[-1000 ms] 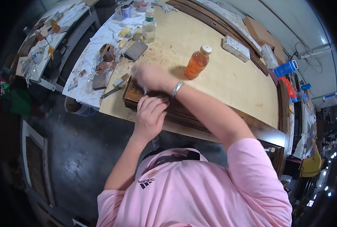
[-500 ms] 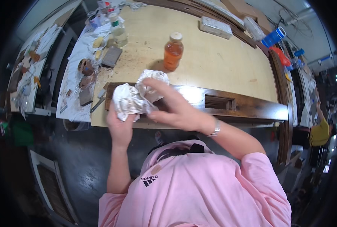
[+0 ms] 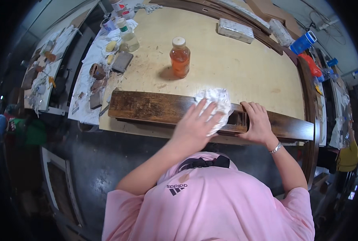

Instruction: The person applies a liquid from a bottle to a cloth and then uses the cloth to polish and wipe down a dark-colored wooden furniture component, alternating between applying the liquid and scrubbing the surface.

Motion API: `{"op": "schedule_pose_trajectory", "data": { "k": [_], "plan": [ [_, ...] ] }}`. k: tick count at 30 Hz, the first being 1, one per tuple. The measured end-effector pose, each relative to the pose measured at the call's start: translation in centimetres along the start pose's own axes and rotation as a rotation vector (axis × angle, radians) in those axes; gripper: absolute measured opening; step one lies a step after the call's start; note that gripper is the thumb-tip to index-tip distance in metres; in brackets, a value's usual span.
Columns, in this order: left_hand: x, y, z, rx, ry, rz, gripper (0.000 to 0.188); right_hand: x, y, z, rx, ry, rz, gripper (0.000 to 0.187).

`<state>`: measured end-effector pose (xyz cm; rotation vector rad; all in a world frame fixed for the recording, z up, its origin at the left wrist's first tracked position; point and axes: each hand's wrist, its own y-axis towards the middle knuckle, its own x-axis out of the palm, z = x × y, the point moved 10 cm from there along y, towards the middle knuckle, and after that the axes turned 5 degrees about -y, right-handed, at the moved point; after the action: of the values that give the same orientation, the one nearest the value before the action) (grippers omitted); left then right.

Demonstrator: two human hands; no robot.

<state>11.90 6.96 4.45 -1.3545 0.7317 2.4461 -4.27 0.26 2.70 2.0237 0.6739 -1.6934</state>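
Note:
A dark brown wooden beam (image 3: 155, 107) with a rectangular slot lies across the near side of the table. My left hand (image 3: 195, 125) presses a crumpled white cloth (image 3: 217, 98) onto its top, just left of the slot. The cloth has brownish stains, and part of it is hidden under my fingers. Right of the slot, my right hand (image 3: 260, 123) grips the beam, fingers over the far edge and thumb toward the near side. Behind the beam stands a capped bottle (image 3: 180, 59) of amber liquid.
A pale tabletop (image 3: 243, 68) carries the beam. At the left are a grey block (image 3: 122, 62), a bottle of clear liquid (image 3: 129, 39) and a littered white sheet (image 3: 80, 94). A wrapped block (image 3: 235, 31) lies at the back. Dark wooden strips (image 3: 307, 94) line the right edge.
Both hands held the bunched cloth over the beam's left end. Now the left hand has carried it right onto the beam, and the right hand has let go and taken hold beyond the slot.

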Motion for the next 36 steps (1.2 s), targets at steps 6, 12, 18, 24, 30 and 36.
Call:
{"op": "schedule_pose_trajectory", "data": {
  "k": [6, 12, 18, 24, 30, 36],
  "plan": [
    [-12.0, -13.2, -19.3, -0.791, 0.118, 0.394, 0.049, -0.6, -0.4, 0.8, 0.012, 0.03, 0.056, 0.088],
    [-5.2, -7.5, -7.1, -0.368, 0.392, 0.356, 0.041, -0.2, 0.1, 0.6, -0.023, 0.066, 0.056, 0.087],
    [-12.2, -13.1, -15.2, -0.77, 0.475, 0.413, 0.043, -0.6, -0.4, 0.8, -0.011, 0.064, 0.089, 0.087],
    [-2.2, -4.5, 1.0, -0.166, 0.163, 0.498, 0.037, -0.7, -0.2, 0.5, -0.009, 0.072, 0.082, 0.086],
    [-9.5, -13.5, -10.7, -0.518, 0.434, 0.567, 0.033, -0.5, -0.7, 0.8, 0.02, 0.081, 0.057, 0.087],
    [-1.2, -2.8, 1.5, -0.048, 0.139, 0.432, 0.032, -0.3, -0.4, 0.7, -0.01, 0.062, 0.077, 0.087]
  ]
}}
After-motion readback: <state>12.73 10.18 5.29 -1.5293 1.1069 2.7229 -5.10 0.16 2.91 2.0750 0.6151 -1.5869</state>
